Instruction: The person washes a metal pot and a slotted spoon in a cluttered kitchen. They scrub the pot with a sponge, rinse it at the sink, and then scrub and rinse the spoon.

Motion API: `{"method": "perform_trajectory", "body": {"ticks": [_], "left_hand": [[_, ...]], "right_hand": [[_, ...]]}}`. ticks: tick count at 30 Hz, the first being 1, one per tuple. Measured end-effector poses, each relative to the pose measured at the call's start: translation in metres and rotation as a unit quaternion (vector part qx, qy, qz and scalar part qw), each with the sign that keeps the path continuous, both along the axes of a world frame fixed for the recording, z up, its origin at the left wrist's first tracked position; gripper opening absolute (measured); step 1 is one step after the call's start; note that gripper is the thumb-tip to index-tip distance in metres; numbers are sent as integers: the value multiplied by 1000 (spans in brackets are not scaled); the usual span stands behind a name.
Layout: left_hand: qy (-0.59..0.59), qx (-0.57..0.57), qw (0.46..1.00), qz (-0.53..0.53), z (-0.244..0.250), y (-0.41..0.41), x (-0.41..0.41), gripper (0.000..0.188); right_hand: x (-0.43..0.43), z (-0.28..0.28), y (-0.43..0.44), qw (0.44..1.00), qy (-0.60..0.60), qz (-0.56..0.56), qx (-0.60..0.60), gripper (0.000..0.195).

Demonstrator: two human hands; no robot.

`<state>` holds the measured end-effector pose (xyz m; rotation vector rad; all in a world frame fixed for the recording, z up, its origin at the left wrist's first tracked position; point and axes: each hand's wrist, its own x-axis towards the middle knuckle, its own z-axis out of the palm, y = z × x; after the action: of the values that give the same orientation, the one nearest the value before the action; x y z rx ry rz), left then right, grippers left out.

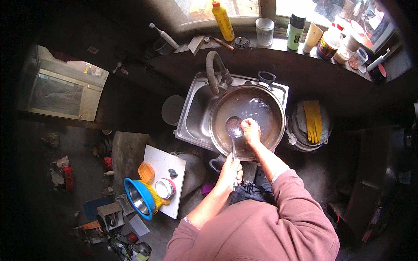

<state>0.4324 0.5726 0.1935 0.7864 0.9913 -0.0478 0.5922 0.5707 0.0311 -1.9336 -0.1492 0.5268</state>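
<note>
A wide metal pot (281,130) full of cloudy water rests over the right part of a stainless steel sink (199,120). My left hand (231,173) grips the handle of a metal ladle (234,128) near the pot's front rim. The ladle's bowl is above or in the water, and reddish bits show inside it. Against the right side of that bowl are the bent fingers of my right hand (250,130); whether they pinch anything is hidden.
A curved faucet (213,71) rises behind the sink. Bottles, including a yellow one (223,23), line the windowsill. To the right, a yellow rubber glove (313,120) lies on a covered bucket. At left, a white board (173,195) carries bowls and a blue-rimmed basin (138,199).
</note>
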Motion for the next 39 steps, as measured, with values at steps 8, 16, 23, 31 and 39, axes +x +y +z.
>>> {"method": "perform_trajectory", "body": {"ticks": [8,16,23,31,39], "left_hand": [[26,-25,999,-31,9,-1,0,31],[14,-32,999,-22,12,4,-2,31],[11,-50,999,-17,12,3,-8,31],[0,-70,997,-10,14,8,-16,28],[-9,-108,994,7,8,6,-26,30]], "right_hand": [[16,34,0,983,-126,63,-116,31],[14,8,-2,994,-48,102,-4,21],[7,17,0,992,-60,97,-44,21],[4,24,-6,992,-66,100,-31,21],[2,17,-9,981,-129,138,-51,23]]}}
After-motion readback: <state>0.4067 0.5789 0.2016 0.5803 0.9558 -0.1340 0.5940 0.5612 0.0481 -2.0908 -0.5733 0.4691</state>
